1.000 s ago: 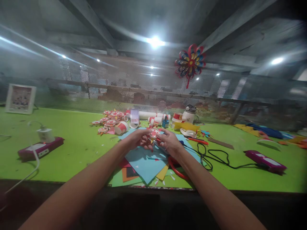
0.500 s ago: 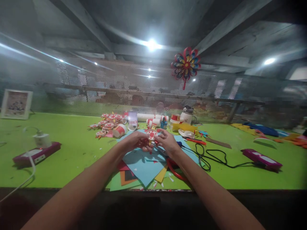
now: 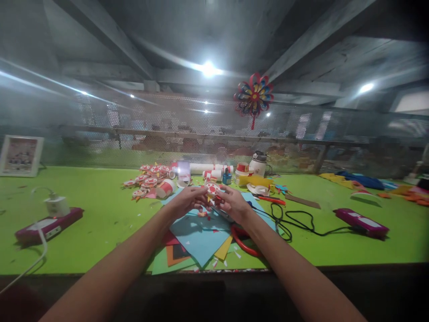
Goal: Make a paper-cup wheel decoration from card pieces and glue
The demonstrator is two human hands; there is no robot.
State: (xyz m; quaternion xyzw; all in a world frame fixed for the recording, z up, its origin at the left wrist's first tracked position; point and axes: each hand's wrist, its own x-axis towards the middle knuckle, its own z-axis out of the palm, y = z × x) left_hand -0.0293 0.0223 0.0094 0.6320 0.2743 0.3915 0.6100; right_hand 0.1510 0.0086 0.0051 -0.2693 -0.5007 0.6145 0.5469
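Observation:
Between my two hands is a small round paper craft, white with red spots [image 3: 212, 189], with a bit of yellow at its lower side. My left hand [image 3: 187, 200] pinches its left edge with the fingertips. From the other side, the fingers of my right hand [image 3: 235, 204] close on its right edge. Both hands hover over light blue paper sheets [image 3: 201, 243]. Red-handled scissors [image 3: 246, 245] lie partly hidden beneath my right hand and wrist. Several similar spotted paper crafts [image 3: 150, 176] are heaped at the back left.
Behind the sheets stand a paper cup [image 3: 166, 188], a small blue bottle [image 3: 227, 176] and a white flask [image 3: 258, 164]. A black cord [image 3: 306, 230] runs to a purple power strip [image 3: 362, 222]. Another purple strip [image 3: 50, 227] lies left. Paper scraps [image 3: 234, 251] litter the front edge.
The view has tilted slightly, so the scene sits a little lower and further left. Both hands still hold the spotted craft, with my fingers shifted slightly around it.

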